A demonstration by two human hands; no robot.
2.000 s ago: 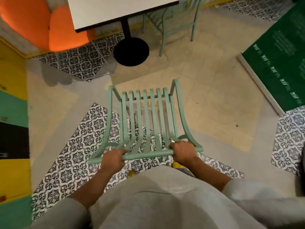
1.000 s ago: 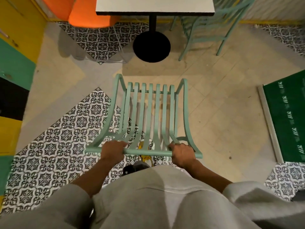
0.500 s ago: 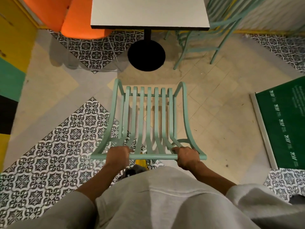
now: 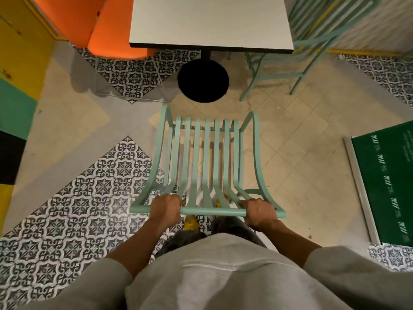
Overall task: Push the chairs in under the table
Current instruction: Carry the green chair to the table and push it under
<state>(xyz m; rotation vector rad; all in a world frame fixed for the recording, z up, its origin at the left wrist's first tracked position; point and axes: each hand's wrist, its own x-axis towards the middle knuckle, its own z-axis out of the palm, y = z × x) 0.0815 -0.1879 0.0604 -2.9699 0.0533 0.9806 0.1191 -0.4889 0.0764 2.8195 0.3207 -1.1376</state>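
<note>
A mint-green slatted metal chair (image 4: 205, 162) stands right in front of me, its seat pointing at the table. My left hand (image 4: 165, 208) and my right hand (image 4: 259, 212) are both closed around the top rail of its backrest. The white square table (image 4: 210, 21) on a black post with a round black base (image 4: 203, 80) stands just beyond the chair's front edge. The front of the seat lies short of the table's near edge and close to the base.
A second mint-green chair (image 4: 290, 61) stands at the table's right side, partly under it. An orange seat (image 4: 111, 32) sits at the table's left. A green sign board (image 4: 388, 182) lies at the right. Yellow, green and black panels (image 4: 15, 90) line the left.
The chair, held by both hands, has moved forward toward the table. The table top and its black base now appear nearer to the seat's front edge.
</note>
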